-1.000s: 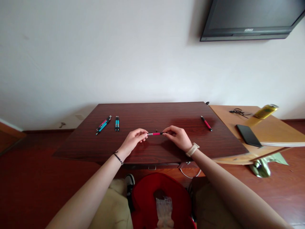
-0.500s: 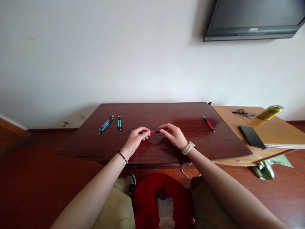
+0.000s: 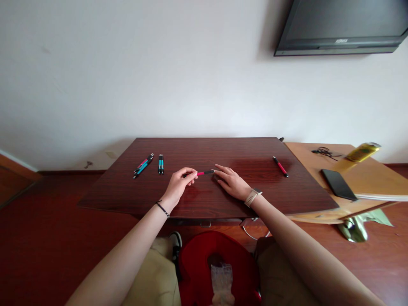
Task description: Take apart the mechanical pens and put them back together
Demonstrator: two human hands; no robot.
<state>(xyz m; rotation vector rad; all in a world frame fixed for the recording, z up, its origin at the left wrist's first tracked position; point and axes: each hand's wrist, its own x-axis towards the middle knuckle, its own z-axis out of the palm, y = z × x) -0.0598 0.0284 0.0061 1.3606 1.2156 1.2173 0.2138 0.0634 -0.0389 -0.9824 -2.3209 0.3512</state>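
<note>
A red and black pen (image 3: 204, 173) is pinched by its left end in my left hand (image 3: 180, 182), above the dark wooden table (image 3: 204, 148). The pen points right, its tip close to the fingers of my right hand (image 3: 232, 182). That hand is spread palm down over the table, its fingers apart; whether a fingertip touches the pen I cannot tell. To the left lie two blue pens (image 3: 161, 164) side by side and a small pile of blue and pink pens (image 3: 143, 165). Another red pen (image 3: 280, 166) lies alone at the right.
A lighter desk (image 3: 382, 178) adjoins on the right, bearing a black phone (image 3: 338, 184), a coiled cable (image 3: 325, 152) and a yellow can (image 3: 363, 151). A television (image 3: 341, 29) hangs on the wall. A red seat (image 3: 191, 263) is between my legs.
My right hand has gone from closed at the pen's right end to spread out flat. My left hand still grips the pen and has shifted slightly left.
</note>
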